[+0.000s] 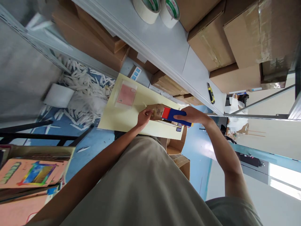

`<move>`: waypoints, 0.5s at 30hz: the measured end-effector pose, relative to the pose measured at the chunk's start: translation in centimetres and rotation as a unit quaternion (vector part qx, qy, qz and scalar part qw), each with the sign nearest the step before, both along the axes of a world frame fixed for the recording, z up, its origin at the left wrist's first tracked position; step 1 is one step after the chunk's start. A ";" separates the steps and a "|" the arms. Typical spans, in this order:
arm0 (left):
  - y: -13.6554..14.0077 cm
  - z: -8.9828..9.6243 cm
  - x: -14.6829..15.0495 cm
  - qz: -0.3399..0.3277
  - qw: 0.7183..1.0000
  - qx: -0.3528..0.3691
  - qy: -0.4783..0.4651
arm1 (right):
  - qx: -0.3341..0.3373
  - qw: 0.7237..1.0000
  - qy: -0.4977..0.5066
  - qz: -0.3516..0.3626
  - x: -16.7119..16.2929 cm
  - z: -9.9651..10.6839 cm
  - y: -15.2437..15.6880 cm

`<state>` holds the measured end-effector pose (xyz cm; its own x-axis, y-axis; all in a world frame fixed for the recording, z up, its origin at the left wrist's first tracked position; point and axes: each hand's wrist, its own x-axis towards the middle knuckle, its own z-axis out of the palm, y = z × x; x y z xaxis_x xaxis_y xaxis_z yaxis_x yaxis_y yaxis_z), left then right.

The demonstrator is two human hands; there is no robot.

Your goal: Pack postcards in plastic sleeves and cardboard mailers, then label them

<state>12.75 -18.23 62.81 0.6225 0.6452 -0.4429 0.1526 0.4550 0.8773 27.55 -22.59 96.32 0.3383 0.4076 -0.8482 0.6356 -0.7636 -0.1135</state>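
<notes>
My left hand [144, 118] is closed in a pinch at the near end of a brown paper packet [158, 111] with dark print on it. My right hand [191, 115] grips a flat blue piece with a red end [175, 115]; its exact kind I cannot make out. The red end meets the packet, and whether it is inside or only against it does not show clearly. Both are over a pale yellow board [110, 116]. A pink booklet in a clear sleeve [126, 94] lies on the board, left of my left hand.
A grey shelf [164, 47] above the board bears tape rolls [169, 14], cardboard boxes [209, 47] and a yellow-black utility knife [211, 93]. A power strip [135, 73] lies behind the board. White paper strips [87, 84] cover the floor at left, near a box of books [70, 150].
</notes>
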 end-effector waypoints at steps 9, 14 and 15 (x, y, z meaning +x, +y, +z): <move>0.4 -0.9 -1.3 -0.058 0.993 0.046 0.097 | -0.002 1.000 0.005 0.017 -0.4 -0.1 0.3; 1.3 0.7 -2.5 -0.043 0.992 0.096 -0.067 | -0.024 0.999 0.014 0.015 -0.3 0.8 0.0; 1.4 1.1 -2.7 -0.054 0.988 0.106 -0.096 | -0.028 0.999 0.012 0.015 -0.3 0.9 0.0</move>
<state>10.07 -16.88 63.96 0.7526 0.6357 -0.1720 0.0120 0.2480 0.9687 27.27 -22.59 97.23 0.3066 0.3686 -0.8776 0.6559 -0.7499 -0.0858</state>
